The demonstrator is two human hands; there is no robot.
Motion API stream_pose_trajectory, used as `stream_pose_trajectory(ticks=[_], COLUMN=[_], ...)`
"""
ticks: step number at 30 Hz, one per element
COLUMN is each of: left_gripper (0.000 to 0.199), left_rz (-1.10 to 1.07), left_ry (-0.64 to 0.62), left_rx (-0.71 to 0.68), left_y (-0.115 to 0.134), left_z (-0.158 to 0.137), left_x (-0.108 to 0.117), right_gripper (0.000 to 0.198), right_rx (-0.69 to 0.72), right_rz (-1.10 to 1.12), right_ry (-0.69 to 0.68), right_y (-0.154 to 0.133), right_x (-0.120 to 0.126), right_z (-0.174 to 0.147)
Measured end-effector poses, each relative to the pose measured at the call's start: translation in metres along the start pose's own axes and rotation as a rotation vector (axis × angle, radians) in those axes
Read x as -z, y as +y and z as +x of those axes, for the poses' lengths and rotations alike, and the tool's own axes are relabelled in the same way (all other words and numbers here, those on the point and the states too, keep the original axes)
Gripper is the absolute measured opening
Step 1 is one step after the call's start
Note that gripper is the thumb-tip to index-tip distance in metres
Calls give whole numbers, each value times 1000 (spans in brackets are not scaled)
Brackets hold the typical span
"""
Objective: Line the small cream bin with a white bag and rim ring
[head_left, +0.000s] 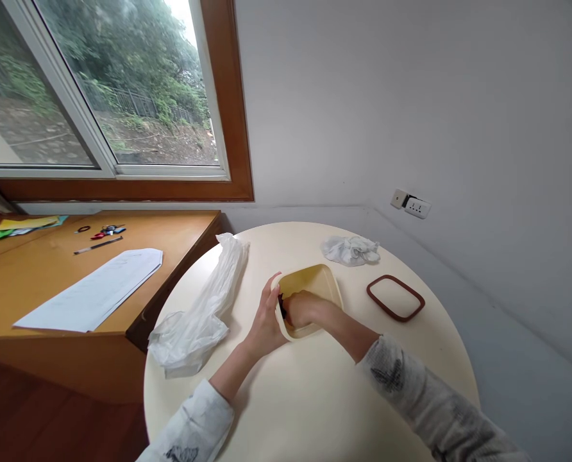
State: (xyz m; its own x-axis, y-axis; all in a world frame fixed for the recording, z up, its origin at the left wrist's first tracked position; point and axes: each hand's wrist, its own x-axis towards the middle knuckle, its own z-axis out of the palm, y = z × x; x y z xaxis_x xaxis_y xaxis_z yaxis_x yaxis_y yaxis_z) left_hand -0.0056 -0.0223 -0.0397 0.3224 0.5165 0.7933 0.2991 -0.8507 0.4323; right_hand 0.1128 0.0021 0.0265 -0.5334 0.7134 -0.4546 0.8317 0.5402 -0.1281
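A cream-coloured plastic bin is tilted on the round table, its open mouth turned toward me. My left hand grips its left side, thumb near the rim. My right hand reaches inside the bin with its fingers curled closed. Beside those fingers, against the inner left wall, shows a small dark item; its kind and whether it is held cannot be made out. A brown rounded rectangular ring lies to the right of the bin. To the left spreads a crumpled white plastic bag.
Another crumpled whitish plastic bag sits at the table's back right. The round cream table stands near the wall. On the wooden desk at left are paper sheets, a pen and keys. A wall socket is behind.
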Motion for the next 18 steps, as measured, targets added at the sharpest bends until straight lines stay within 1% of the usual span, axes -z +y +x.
stream_pose_trajectory(ticks=[2, 4, 8, 11, 12, 15, 18], left_gripper=[114, 113, 114, 115, 115, 114, 114], left_rz=[20, 27, 46, 64, 62, 35, 16], left_ry=[6, 0, -14, -11, -12, -22, -11], left_rx=[-26, -39, 2, 36, 42, 44, 41], left_y=[0, 0, 2, 3, 4, 5, 6], left_z=[1, 1, 2, 2, 2, 3, 3], left_x=[0, 1, 4, 6, 6, 5, 5], right_gripper=[21, 20, 16, 17, 18, 20, 22], right_rx=[17, 20, 38, 87, 105, 144, 161], right_rz=[-29, -49, -68, 21, 66, 169, 194], right_ry=[14, 34, 105, 248, 275, 280, 277], right_y=[2, 5, 9, 10, 10, 12, 15], right_x=[-1, -1, 2, 3, 2, 2, 1], right_z=[0, -6, -40, -75, -86, -109, -109])
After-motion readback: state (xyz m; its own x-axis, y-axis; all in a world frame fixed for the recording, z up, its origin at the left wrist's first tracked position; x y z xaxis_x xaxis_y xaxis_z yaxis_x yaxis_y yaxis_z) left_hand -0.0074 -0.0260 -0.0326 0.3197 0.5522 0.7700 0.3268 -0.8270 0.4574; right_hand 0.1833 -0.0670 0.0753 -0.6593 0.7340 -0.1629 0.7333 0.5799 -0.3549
